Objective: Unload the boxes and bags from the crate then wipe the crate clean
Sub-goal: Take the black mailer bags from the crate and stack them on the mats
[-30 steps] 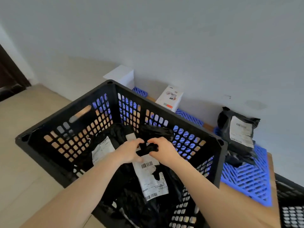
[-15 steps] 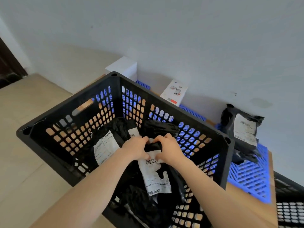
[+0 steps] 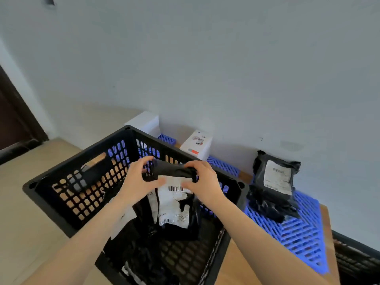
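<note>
The black lattice crate (image 3: 78,159) stands near and left, with more black parcels (image 3: 144,262) lying in its bottom. To its right spreads a blue grid mat (image 3: 304,233), with a pile of black mailer bags (image 3: 275,186) at its far end by the wall. A black labelled mailer bag (image 3: 176,210) hangs over the crate's middle. Two white boxes (image 3: 196,144) stand beyond the far rim. The left hand (image 3: 137,182) and right hand (image 3: 203,179) both grip the bag's top edge, fingers curled round it.

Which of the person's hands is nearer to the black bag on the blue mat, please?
Right. The right hand holds the hanging bag's top corner, just left of the black bag on the mat; the left hand holds its other corner, farther left.
</note>
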